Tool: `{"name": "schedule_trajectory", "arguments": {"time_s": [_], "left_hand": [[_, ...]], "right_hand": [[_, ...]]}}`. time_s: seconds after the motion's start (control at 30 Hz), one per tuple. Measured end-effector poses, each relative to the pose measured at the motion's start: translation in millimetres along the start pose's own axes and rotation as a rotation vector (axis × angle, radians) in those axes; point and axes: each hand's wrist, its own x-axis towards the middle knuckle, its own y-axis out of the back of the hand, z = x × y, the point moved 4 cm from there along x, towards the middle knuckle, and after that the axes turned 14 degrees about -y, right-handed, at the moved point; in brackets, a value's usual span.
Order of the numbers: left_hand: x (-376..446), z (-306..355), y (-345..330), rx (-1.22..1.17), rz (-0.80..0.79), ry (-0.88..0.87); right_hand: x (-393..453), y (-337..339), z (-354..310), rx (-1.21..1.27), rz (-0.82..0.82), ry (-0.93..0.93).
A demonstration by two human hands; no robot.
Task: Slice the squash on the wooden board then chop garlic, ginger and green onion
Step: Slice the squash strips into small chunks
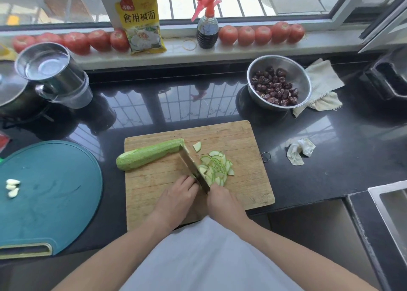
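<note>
Squash (149,154) near the board's (248,141) far-left corner looks firm, slick-skinned; left hand (176,197) curls on a piece, right hand (222,202) grips the knife (191,165).

A home kitchen: black counter (330,158), sink (392,207), tomatoes (262,35) along the windowsill

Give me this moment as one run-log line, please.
step: slicing squash | right hand: grips knife | left hand: steadies piece at blade | squash half: uncut on board | garlic: untouched
</note>
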Motion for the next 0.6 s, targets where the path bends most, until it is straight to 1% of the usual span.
{"name": "schedule_trajectory", "arguments": {"time_s": [0.07,0.2,0.43,0.6], "left_hand": [[-5.1,-0.2,-3.8,-0.004,-0.014,0.002],[-10.8,-1.3,-4.9,-0.011,-0.017,-0.003],[-8.9,-2.7,-7.7,-0.010,-0.034,0.007],[-7.5,-3.3,-8.2,-0.008,-0.053,0.001]], "right_hand": [[0.0,3.1,3.0,0.023,0.027,0.006],[-15.0,9.4,19.4,0.082,0.029,0.021],[-28.7,12.1,20.6,-0.030,0.001,0.045],[-31.4,10.9,21.8,-0.040,-0.018,0.021]]}}
